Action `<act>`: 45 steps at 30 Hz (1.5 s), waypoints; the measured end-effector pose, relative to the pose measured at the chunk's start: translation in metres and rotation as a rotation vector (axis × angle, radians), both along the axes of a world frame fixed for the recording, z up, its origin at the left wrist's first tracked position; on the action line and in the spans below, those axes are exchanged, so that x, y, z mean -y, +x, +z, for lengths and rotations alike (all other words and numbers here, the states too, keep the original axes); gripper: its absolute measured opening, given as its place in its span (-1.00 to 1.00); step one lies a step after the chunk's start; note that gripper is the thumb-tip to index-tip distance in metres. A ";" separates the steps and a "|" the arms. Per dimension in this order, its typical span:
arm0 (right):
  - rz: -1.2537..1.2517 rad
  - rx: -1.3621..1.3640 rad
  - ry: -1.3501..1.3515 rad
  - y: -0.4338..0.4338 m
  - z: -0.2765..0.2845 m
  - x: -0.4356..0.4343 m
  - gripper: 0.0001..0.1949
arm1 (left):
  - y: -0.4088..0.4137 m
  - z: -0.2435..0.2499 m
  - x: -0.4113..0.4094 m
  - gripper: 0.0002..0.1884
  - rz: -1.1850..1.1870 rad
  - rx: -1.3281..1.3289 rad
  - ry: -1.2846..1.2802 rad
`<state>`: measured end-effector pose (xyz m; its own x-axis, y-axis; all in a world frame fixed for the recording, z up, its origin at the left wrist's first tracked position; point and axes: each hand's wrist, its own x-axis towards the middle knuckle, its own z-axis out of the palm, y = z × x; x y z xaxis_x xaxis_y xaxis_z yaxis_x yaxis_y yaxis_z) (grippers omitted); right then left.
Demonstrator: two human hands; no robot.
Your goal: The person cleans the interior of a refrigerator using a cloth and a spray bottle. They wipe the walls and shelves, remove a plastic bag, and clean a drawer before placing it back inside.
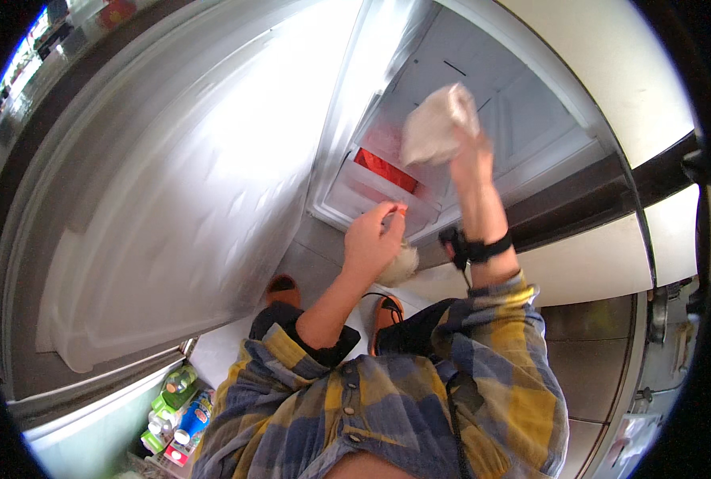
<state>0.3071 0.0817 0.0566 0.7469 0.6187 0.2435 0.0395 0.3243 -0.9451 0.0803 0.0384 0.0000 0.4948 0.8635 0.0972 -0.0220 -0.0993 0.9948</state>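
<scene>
My right hand (pixel 474 149) is raised inside the open fridge compartment and grips a whitish cloth or bag (pixel 436 129), blurred by motion. Lower and to the left, my left hand (pixel 372 238) is before the compartment's front edge, thumb and fingers curled together. A small orange-red spot shows at its fingertips; I cannot tell what it is. Behind the palm a pale, soft-looking bundle (pixel 400 266) shows in part, and whether that hand holds it is unclear. A translucent drawer (pixel 361 190) with something red (pixel 385 170) in it lies just beyond the left hand.
The fridge door (pixel 181 197) swings open across the left side. Bottles and packages (pixel 181 413) stand at the lower left, beyond the door's edge. Cream-coloured fridge panels (pixel 589 263) flank my right arm. My feet in orange-brown shoes (pixel 283 291) stand on a tiled floor (pixel 313 248).
</scene>
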 end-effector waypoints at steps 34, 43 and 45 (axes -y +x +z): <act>-0.587 1.369 -1.855 0.171 0.026 -0.101 -0.78 | 0.025 -0.022 -0.011 -0.70 -0.363 0.028 -0.118; -0.226 1.543 -2.108 0.061 0.043 -0.043 -0.72 | 0.013 -0.017 -0.002 -0.69 -0.292 0.068 -0.108; -0.278 1.379 -2.069 0.064 0.037 -0.036 -0.72 | 0.008 -0.016 0.001 -0.69 -0.301 0.080 -0.086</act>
<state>0.3707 0.1173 0.0941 0.8310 0.5533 -0.0577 0.4591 -0.6236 0.6327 0.0881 0.0373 -0.0164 0.7232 0.6861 0.0790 -0.1162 0.0081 0.9932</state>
